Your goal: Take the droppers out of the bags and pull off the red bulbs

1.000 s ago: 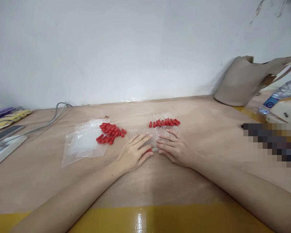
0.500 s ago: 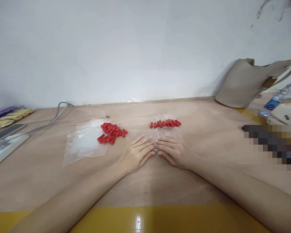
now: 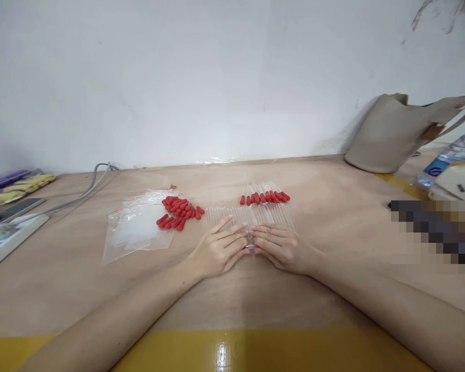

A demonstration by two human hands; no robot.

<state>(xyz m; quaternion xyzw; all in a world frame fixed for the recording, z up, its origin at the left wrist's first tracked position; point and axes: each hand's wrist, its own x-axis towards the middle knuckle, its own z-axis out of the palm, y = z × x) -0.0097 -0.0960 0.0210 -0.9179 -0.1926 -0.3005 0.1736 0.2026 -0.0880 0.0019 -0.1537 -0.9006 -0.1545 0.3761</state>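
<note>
A row of clear dropper tubes [image 3: 225, 212] lies side by side on the brown table cover. My left hand [image 3: 222, 250] rests over the left part of the row, fingers on top and thumb along the near side. Mirroring it, my right hand [image 3: 281, 245] covers the right part, with its fingers close together. Between the fingertips the tubes' near ends show, but my hands hide most of them. Just beyond the row lie several tubes with red rubber bulbs [image 3: 267, 196] on their near ends. A pile of loose red bulbs [image 3: 180, 209] is to the left.
Clear zip bags [image 3: 134, 227] lie under and left of the bulbs. Farther left are a grey cable [image 3: 81, 196], a white power strip [image 3: 15, 240], a phone [image 3: 19, 209] and a yellow packet [image 3: 23, 188]. A beige bag [image 3: 383, 137] and a plastic bottle [image 3: 451, 157] are at the right.
Both hands have shifted slightly toward me, and the clear tube ends between them now sit a little nearer. The loose bulbs and the bulbed tubes have stayed put.
</note>
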